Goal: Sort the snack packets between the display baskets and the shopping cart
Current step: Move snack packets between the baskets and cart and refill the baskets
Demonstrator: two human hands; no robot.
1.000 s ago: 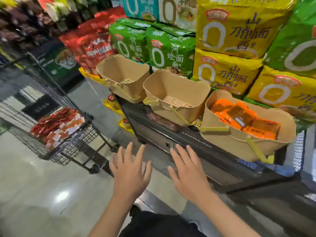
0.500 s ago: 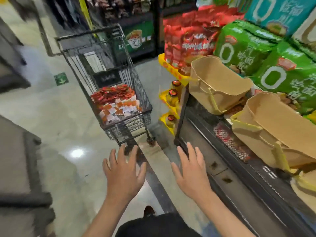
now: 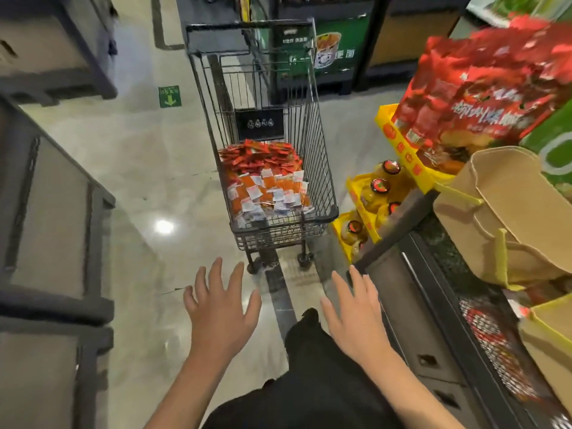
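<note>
Both hands empty. Left hand (image 3: 221,314) and right hand (image 3: 356,317) raised low in frame, palms down, each grip spread with fingers straight, touching nothing, likely readied for a reach. Shopping cart (image 3: 322,168) dead ahead on the floor, far of the hands, facing square on, probably the next target. Snack packets (image 3: 263,178) heaped in the cart's near end: red ones at the far side, orange-and-white ones nearer, loose pile, easy to scoop. Display baskets at right on the dark counter (image 3: 433,329): one tan basket (image 3: 507,212) open-topped, mouth tilted toward the aisle for easy drop-in, contents not visible. Second basket (image 3: 551,339) partly cut off at right edge. Sorting judged mid-way.
</note>
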